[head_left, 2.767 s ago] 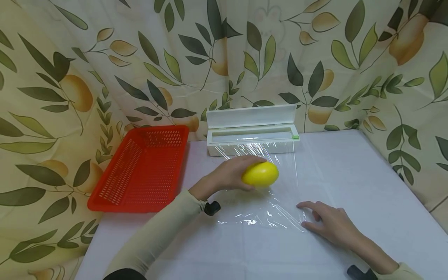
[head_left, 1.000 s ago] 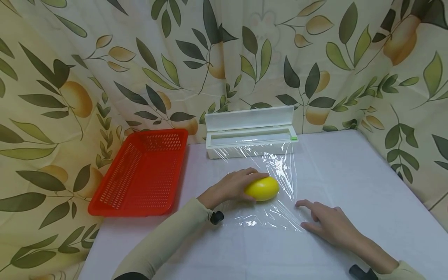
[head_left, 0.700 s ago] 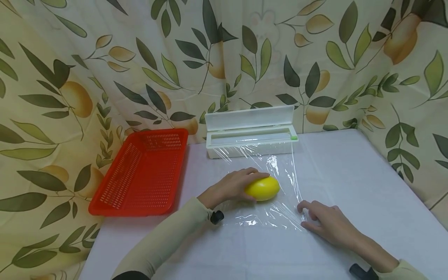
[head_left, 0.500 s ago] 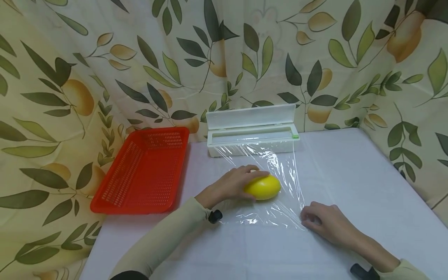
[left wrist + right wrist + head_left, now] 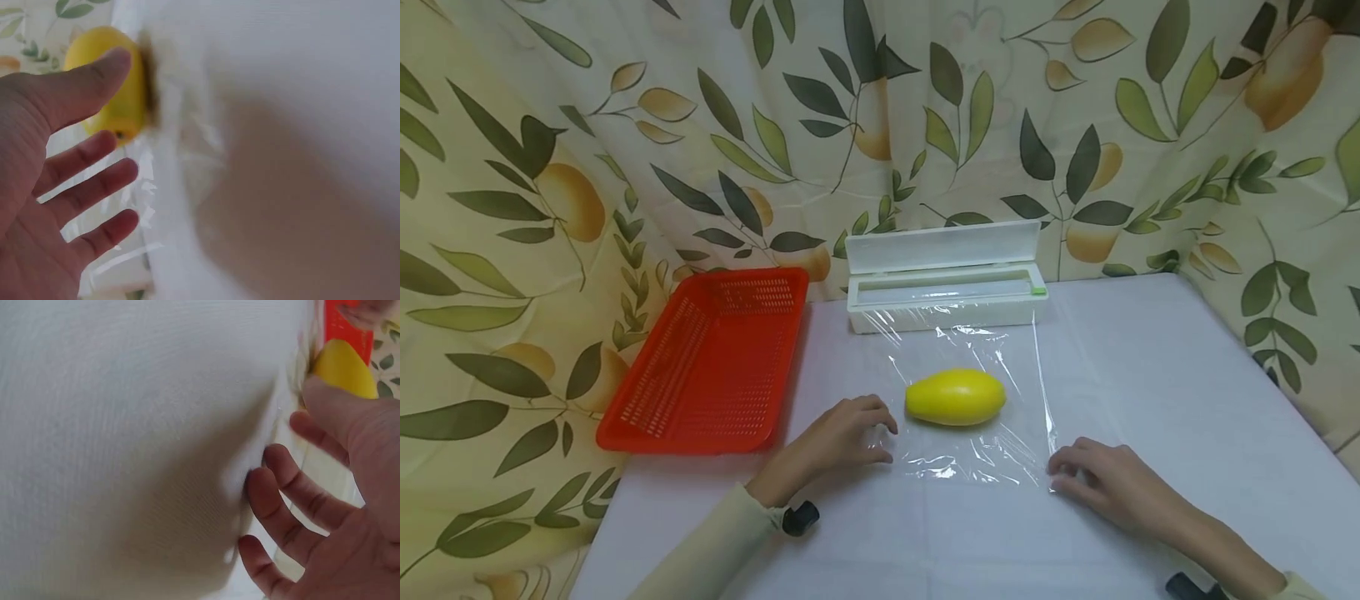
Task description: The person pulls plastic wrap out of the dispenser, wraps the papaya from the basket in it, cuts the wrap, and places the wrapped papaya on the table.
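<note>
A smooth yellow fruit shaped like a papaya [image 5: 955, 397] lies on its side on a sheet of cling film [image 5: 958, 467] in the middle of the table. Just left of it, by the film's left edge, my left hand [image 5: 842, 437] is empty with its fingers spread; the left wrist view shows the thumb overlapping the fruit [image 5: 103, 47]. At the film's near right corner my right hand [image 5: 1105, 479] pinches the edge between thumb and forefinger. In the right wrist view its other fingers [image 5: 281, 522] are bent loosely close to the white cloth.
Behind the fruit stands a white wrap dispenser [image 5: 947, 317] with its lid raised, the film running out of its front. A red perforated basket [image 5: 700, 375] sits at the left. A leaf-patterned curtain [image 5: 820, 125] surrounds the white-covered table [image 5: 1150, 358].
My left hand lowered the fruit onto the film, then let go and drew back left. My right thumb and forefinger closed together at the film's corner.
</note>
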Available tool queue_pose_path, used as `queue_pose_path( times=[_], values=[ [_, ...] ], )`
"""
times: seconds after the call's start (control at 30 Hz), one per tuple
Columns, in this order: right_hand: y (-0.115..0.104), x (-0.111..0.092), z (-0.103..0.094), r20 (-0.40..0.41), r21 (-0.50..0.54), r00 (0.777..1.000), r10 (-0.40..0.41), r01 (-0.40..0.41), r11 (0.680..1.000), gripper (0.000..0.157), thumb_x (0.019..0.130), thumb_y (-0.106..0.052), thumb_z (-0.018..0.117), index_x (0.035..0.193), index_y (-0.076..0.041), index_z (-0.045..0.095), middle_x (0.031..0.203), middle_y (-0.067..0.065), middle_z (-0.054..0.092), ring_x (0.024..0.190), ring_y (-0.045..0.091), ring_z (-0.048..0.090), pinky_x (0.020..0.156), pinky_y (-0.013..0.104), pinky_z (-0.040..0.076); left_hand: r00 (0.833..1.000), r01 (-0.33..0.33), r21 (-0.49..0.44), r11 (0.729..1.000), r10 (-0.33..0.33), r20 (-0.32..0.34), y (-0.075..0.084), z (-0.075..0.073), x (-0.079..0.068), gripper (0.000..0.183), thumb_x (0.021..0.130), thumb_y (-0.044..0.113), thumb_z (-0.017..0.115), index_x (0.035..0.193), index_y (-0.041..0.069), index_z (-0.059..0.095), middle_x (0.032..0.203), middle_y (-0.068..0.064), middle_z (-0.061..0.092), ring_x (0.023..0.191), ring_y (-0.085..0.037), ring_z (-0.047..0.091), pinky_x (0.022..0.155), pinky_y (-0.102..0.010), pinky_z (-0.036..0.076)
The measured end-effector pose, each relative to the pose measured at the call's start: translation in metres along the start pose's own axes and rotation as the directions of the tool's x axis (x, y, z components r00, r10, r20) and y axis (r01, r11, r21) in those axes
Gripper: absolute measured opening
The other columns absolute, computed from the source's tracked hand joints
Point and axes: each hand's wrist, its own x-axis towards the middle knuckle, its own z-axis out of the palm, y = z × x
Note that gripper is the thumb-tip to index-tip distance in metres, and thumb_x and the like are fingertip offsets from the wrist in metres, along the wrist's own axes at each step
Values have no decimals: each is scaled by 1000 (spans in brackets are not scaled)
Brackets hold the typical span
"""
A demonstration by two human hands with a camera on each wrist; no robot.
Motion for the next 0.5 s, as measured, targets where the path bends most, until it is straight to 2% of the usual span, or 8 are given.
queue_pose_path(
  times=[0.07,0.2,0.37,0.5],
  values=[
    [1,-2,-1,19,3,1000,-21,21,1000,26,82,-32,86,103,-32,71,88,-24,56,72,-5,47,63,23,44,999,22,1,1000,-22,35,-6,5,-10,33,82,32,89,111,22,76,113,10,66,106,-12,59,94,-30,51],
    [5,-4,-3,58,-14,996,-70,71,997,35,78,-39,89,106,-34,69,95,-20,59,74,-4,46,63,23,43,998,23,5,1000,-23,66,-14,12,-23,34,79,33,91,108,25,76,116,11,66,110,-12,58,97,-35,48],
    [8,-4,-2,52,-19,995,-84,85,996,29,77,-25,89,98,-34,71,98,-20,60,76,-4,48,65,23,46,998,11,5,1000,-11,62,-19,17,-31,24,80,27,90,101,24,79,119,8,67,117,-14,58,101,-36,48],
    [10,-5,1,-20,-9,991,-133,133,991,30,77,-10,87,88,-33,71,94,-21,60,74,-6,49,63,21,45,999,-18,4,1000,17,34,-23,20,-33,12,84,18,87,94,19,81,119,5,69,117,-14,60,101,-34,49]
  ],
)
